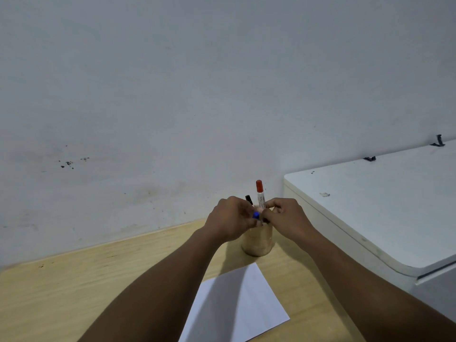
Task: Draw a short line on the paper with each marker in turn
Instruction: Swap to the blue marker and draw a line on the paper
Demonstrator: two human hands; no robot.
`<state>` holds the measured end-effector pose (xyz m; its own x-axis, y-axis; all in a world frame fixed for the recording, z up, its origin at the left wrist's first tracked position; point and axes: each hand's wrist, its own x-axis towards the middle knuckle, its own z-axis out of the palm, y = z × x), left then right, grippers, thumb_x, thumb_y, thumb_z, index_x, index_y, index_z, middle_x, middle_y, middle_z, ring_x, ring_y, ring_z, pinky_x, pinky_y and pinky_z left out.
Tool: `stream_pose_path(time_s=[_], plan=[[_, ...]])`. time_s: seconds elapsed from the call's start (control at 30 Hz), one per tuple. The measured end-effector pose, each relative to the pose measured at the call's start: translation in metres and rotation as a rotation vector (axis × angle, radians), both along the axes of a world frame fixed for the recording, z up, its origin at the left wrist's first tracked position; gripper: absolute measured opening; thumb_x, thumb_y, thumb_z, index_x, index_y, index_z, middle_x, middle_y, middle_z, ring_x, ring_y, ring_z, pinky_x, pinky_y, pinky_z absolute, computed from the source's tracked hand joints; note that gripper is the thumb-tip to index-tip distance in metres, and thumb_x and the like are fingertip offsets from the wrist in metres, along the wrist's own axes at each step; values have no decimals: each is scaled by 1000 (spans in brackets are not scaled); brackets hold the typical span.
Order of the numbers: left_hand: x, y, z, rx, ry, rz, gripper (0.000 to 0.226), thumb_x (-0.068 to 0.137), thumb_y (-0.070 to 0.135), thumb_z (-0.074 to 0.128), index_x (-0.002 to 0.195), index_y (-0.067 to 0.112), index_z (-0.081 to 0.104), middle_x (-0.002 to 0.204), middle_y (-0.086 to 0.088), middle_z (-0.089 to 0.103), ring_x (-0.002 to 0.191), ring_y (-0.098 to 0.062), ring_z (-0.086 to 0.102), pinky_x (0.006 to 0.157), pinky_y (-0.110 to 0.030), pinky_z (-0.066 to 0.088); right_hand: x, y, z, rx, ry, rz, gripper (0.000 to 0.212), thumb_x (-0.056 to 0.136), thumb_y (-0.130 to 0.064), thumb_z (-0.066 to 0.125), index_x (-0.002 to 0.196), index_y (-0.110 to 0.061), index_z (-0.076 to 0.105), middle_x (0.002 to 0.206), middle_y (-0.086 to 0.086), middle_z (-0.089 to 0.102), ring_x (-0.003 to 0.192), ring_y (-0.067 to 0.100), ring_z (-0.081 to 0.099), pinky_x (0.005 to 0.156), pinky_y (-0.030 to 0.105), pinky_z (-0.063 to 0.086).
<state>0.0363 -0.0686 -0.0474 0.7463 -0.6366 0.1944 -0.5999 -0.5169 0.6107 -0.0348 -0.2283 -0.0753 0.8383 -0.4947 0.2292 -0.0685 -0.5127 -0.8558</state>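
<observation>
Pale wooden desk [74, 292]: over the white paper sheet [237, 304], our left hand [230, 222] and right hand [287, 217] pinch the blue-capped marker [256, 215], fingers closed, seemingly uncapping it.

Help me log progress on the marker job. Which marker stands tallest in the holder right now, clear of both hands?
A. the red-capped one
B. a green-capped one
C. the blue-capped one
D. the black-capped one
A: the red-capped marker stands upright in the holder, rising above both hands; the black-capped one only peeks out, and the blue cap sits pinched between the left hand and right hand.
</observation>
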Motion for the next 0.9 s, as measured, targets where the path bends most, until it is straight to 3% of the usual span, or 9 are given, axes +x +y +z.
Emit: stream_pose_path(time_s=[0.1,0.17,0.23,0.3,0.4,0.5,0.63,0.73,0.9], plan=[[3,1,4,-60,-50,62,17,81,33,76,87,18,80,81,0,79,81,-18,72,77,-41,60,-2,-2,5,50,-23,19,13,84,-33,76,94,-25,77,53,-5,53,51,11,48,59,28,41],[6,7,13,-110,-55,96,15,81,28,74,87,16,80,75,0,77,75,-17,71,70,-33,59,-3,-1,11,77,-46,21,17,86,-32,72,102,-27,74,55,2,58,57,19,58,66,33,49],[8,16,28,-163,-44,123,15,83,25,75,90,13,80,73,-1,75,71,-17,70,63,-23,53,-4,3,17,113,-112,-11,14,90,-29,68,102,-25,73,52,0,63,55,9,65,67,31,50],[12,30,45,-233,1,131,15,84,24,77,92,11,79,75,-4,77,74,-19,74,64,-23,54,-3,12,26,128,-194,-61,7,92,-24,65,89,-23,72,44,-6,59,43,1,55,59,27,43],[16,57,69,-377,112,149,15,84,21,78,93,9,79,83,-8,80,73,-17,78,67,-27,55,2,38,38,146,-269,-71,28,91,-34,66,68,-16,68,46,2,57,47,17,52,59,32,45],[16,90,86,-571,237,187,11,86,17,77,93,9,78,85,-5,81,74,-16,78,67,-27,49,-1,80,50,203,-205,38,46,95,-45,62,68,-9,71,48,3,64,37,15,51,49,26,44],[13,133,86,-687,466,165,18,87,20,76,101,8,77,96,-10,80,87,-24,79,77,-32,51,1,136,55,764,9,316,61,88,-67,59,103,-9,70,63,6,71,35,15,46,37,19,24],[8,163,69,-628,569,106,19,89,22,75,101,8,76,91,-7,79,85,-23,76,78,-32,50,15,166,48,1190,-59,371,55,85,-65,66,101,-12,67,59,4,61,31,9,32,36,18,16],[5,204,33,-572,536,172,23,92,28,72,98,6,74,79,-5,76,74,-19,72,74,-30,50,30,197,41,1203,-91,397,22,97,-28,63,81,-11,64,57,4,55,31,8,39,33,18,23]])
